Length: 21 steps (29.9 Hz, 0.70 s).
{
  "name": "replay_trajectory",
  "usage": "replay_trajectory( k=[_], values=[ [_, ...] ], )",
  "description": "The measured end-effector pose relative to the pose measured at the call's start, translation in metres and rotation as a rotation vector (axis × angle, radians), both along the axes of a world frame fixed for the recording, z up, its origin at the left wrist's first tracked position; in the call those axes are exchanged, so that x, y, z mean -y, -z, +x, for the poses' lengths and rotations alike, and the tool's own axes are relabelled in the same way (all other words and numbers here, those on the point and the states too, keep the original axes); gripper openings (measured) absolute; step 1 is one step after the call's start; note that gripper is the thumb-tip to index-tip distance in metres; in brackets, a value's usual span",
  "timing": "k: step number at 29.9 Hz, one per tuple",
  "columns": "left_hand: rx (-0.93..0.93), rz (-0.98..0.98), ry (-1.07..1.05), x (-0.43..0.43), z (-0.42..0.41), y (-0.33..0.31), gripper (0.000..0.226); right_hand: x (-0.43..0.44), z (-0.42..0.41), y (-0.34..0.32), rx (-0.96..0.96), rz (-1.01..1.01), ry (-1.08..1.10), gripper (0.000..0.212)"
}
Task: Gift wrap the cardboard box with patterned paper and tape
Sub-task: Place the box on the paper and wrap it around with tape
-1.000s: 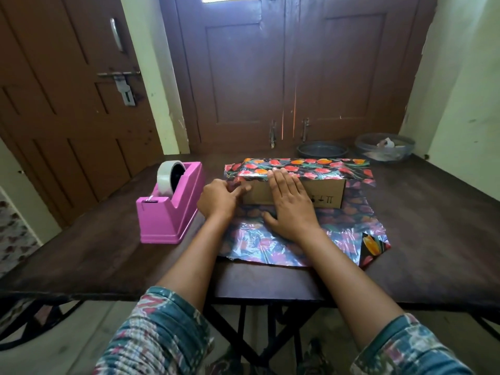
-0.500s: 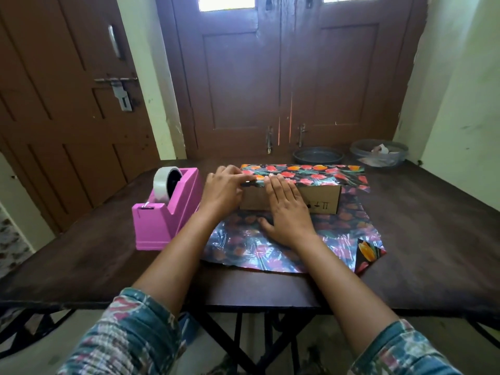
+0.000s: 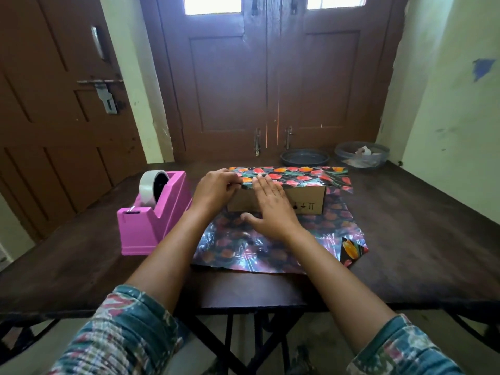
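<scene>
Pinching the edge of the patterned paper (image 3: pixel 292 175) at the box's top left corner, the left hand (image 3: pixel 216 189) has climbed from the box's end, where it sat a second ago. The right hand (image 3: pixel 273 209) stays flat, fingers straight against the front of the cardboard box (image 3: pixel 308 200). The box sits mid-frame on the table (image 3: pixel 419 239), front still bare. The flap is probably being drawn taut for taping, and the pink tape dispenser (image 3: pixel 151 215) stands just left.
</scene>
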State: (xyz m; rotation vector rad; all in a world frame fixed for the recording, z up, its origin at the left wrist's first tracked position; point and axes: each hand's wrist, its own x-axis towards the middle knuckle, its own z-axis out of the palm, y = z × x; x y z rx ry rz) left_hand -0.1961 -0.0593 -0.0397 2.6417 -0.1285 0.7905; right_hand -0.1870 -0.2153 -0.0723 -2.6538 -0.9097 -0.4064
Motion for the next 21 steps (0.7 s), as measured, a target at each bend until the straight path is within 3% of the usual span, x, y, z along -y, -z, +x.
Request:
replay_trajectory(
  k=[2, 4, 7, 11, 21],
  values=[
    [0.006, 0.002, -0.014, 0.0, 0.001, 0.0, 0.018, 0.006, -0.001, -0.011, -0.114, 0.146, -0.059, 0.079],
    [0.006, 0.002, -0.03, 0.002, 0.002, 0.0, 0.018, 0.019, -0.002, -0.02, -0.081, 0.271, -0.059, 0.073],
    [0.016, -0.016, -0.03, 0.002, 0.002, 0.002, 0.018, 0.048, 0.001, -0.025, 0.136, 0.103, 0.053, 0.068],
    [0.04, -0.046, -0.03, 0.001, 0.003, 0.005, 0.017, 0.084, 0.003, -0.007, 0.138, -0.162, 0.217, 0.076],
    [-0.015, -0.094, -0.083, 0.013, -0.002, 0.002, 0.025, 0.091, 0.005, 0.011, 0.137, -0.145, 0.212, 0.086]
  ],
)
